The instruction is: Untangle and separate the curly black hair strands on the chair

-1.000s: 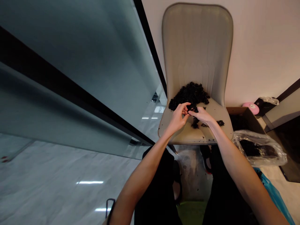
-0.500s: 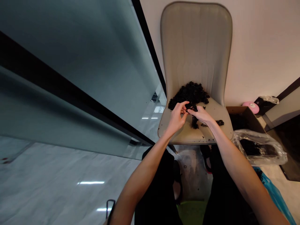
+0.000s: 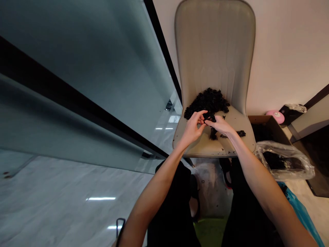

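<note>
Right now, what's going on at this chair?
A person is working with both bare hands over the chair seat. The right hand holds a black piece, its details too dark to tell; the left hand is close beside it, its grip unclear. A black heap sits toward the backrest, and an open plastic bag is beside the chair.

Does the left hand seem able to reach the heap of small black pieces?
Probably yes: the left hand is at the near edge of the heap, with nothing visibly blocking its way.
</note>
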Available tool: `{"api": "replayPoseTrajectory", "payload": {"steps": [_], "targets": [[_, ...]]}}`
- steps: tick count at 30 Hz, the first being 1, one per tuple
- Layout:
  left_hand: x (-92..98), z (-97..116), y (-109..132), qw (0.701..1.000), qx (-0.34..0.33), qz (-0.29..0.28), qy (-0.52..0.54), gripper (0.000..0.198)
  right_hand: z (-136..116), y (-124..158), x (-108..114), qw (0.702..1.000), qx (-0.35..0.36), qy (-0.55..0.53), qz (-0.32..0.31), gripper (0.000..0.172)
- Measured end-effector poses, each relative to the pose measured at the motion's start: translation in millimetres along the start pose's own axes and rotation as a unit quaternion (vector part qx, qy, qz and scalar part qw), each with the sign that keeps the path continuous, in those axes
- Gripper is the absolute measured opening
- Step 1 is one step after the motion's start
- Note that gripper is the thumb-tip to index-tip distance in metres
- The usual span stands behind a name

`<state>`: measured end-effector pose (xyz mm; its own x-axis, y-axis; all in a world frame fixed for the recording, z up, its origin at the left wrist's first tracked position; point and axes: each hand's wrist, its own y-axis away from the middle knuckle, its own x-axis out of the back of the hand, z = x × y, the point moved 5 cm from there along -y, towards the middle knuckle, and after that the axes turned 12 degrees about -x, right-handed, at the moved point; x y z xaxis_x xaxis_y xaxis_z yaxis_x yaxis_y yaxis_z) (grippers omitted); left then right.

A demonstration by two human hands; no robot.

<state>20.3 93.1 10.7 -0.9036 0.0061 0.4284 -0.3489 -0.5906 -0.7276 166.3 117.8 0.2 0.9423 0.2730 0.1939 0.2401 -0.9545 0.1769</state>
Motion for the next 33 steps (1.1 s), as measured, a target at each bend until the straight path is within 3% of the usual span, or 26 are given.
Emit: {"api": "replayPoseTrajectory", "payload": {"steps": [8, 15, 20, 33], "targets": [[-0.4, 4, -1, 1.0, 0.01, 0.024, 0.015, 0.044, 0, 1, 2, 1.0, -0.009, -0.005, 0.029, 0.029], [9.3, 5, 4, 0.991, 0.046, 0.124, -0.032, 0.017, -17, 15, 3, 0.996, 0.052, -0.068, 0.013, 0.039], [10.3, 12, 4, 0.99, 0.038, 0.131, -0.023, 0.006, -25, 22, 5, 0.994, 0.085, -0.062, 0.032, 0.035], [14.5, 16, 4, 0.991, 0.035, 0.127, -0.015, 0.01, -26, 24, 6, 0.996, 0.075, -0.047, 0.028, 0.037]]}}
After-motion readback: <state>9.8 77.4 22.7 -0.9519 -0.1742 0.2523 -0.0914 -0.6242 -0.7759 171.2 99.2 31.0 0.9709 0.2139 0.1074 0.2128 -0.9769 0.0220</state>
